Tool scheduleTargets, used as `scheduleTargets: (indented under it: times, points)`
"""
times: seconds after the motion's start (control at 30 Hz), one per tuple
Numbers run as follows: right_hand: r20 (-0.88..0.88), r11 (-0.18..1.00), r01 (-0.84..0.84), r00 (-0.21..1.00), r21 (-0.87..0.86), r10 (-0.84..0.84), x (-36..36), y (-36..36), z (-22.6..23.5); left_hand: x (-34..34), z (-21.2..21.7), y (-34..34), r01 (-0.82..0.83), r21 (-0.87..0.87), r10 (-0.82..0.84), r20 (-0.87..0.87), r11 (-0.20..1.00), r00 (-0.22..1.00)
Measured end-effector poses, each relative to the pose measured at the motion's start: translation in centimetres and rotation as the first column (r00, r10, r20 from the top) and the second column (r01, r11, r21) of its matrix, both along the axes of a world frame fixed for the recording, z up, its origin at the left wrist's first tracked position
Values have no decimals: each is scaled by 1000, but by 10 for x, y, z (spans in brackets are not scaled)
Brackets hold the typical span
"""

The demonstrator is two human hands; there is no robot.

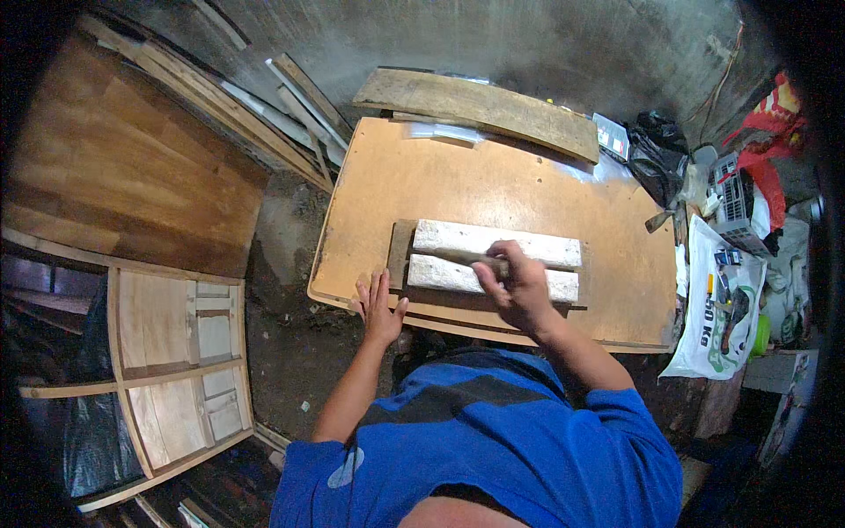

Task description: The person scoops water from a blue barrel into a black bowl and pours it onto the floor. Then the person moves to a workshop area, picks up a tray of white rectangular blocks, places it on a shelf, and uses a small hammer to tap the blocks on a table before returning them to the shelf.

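The tabletop (352,211) carries a dark flat board (401,246) close to its near edge, roughly midway between the left and right edges. On that board lie two whitish, rough-faced bars, the far bar (475,238) and the near bar (440,274), approximately parallel, with a narrow dark gap between them (their material could not be confirmed).

Left hand (379,312): open, fingers spread, palm down by the near edge toward the near left corner, just beside the board; nothing seen in its grasp. Right hand (521,286): fingers curled above the gap and the near bar; whether anything is gripped cannot be told.

Progress, as judged: both bars are laid side by side on the board; they are not joined where the gap is visible. How much work is outstanding cannot be determined from this view.

A wooden plank (475,101) lies along the far edge. A white sack (687,361) is found at the right edge.
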State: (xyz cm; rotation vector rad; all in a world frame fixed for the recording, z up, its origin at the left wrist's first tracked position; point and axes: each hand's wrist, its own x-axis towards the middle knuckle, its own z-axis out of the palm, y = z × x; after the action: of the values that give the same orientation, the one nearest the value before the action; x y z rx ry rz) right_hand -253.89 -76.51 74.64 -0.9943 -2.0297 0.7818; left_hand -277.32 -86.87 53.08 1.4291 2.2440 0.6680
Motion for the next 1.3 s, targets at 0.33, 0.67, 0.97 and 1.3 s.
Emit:
scheduleTargets:
  times: [0.33, 0.67, 0.97, 1.3]
  points:
    - [336, 999, -24, 942, 21, 16, 29, -1, -15, 12, 17, -2, -54, -45, 49, -105, 998, 993]
    - [166, 951, 311, 937, 4, -307, 82, -13, -20, 2, 6, 6, -62, 148, 88, -178, 987, 980]
    - [291, 923, 381, 889, -41, -354, 132, -12, -23, 2, -8, 7, -59, -19, 52, -238, 998, 970]
    - [200, 845, 532, 834, -43, -515, 172, -21, -16, 5, -1, 4, -53, -66, 33, -271, 996, 962]
